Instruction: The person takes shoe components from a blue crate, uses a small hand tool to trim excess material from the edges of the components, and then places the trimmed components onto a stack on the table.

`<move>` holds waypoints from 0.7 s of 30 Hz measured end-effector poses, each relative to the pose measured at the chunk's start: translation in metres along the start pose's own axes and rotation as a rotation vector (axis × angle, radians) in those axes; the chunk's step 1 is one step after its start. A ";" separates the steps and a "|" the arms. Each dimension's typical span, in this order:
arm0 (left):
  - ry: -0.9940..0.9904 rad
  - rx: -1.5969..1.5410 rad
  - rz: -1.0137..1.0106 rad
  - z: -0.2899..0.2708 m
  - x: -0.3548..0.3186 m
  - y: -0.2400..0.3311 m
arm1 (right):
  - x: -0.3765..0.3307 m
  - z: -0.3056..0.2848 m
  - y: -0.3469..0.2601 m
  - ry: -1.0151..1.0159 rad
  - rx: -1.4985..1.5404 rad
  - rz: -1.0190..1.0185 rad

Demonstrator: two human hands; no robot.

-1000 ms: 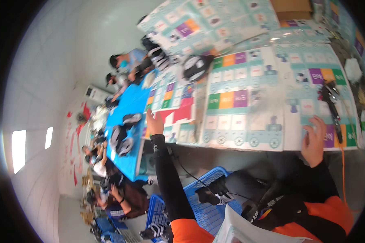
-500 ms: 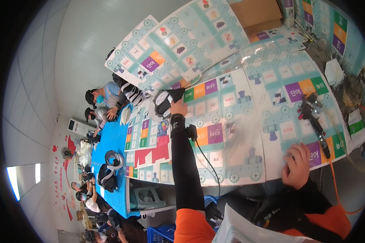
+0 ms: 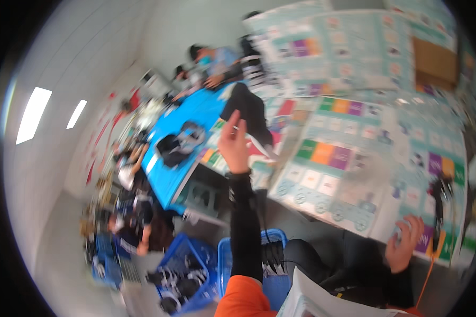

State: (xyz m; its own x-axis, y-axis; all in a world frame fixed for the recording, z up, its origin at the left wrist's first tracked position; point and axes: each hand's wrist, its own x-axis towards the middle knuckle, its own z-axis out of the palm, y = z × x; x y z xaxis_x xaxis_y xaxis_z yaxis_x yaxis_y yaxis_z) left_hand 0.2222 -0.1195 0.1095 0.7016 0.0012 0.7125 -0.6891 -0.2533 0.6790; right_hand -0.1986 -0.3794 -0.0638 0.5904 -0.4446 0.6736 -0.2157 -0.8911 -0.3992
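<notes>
My left hand (image 3: 235,143) is raised over the left end of the worktable. Its fingers are closed on a black fabric piece (image 3: 248,113) with a white part at its lower end. The piece looks like an unfinished cap, but blur hides its exact kind. At the table's near right edge, my right hand (image 3: 404,244) holds nothing, its fingers apart and slightly bent. Beyond it, a black hand tool (image 3: 440,203) with an orange hose lies on printed boards (image 3: 322,182) covering the table.
A blue-topped table (image 3: 166,179) stands to the left, bearing a black and grey fabric piece (image 3: 170,150). Below are a blue crate (image 3: 209,288) of black and white pieces and another blue basket (image 3: 225,253). Co-workers (image 3: 217,61) sit around the blue table. Printed panels (image 3: 359,47) lean behind.
My left hand has lifted the black fabric piece off the boards and moved it toward the blue table. My view has turned left. My right hand stays near the table edge, its fingers more spread.
</notes>
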 end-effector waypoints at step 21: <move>-0.222 0.708 -0.141 -0.182 -0.399 0.002 | -0.125 0.202 -0.158 -0.907 0.900 -0.144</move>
State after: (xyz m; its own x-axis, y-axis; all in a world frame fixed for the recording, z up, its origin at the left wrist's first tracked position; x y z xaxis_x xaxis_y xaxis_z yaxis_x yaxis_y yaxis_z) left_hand -0.0927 0.0560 -0.1412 0.8465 -0.0964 0.5236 -0.3614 -0.8263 0.4321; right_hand -0.0807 -0.1652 -0.2107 0.9564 0.1865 0.2246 0.2822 -0.3935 -0.8750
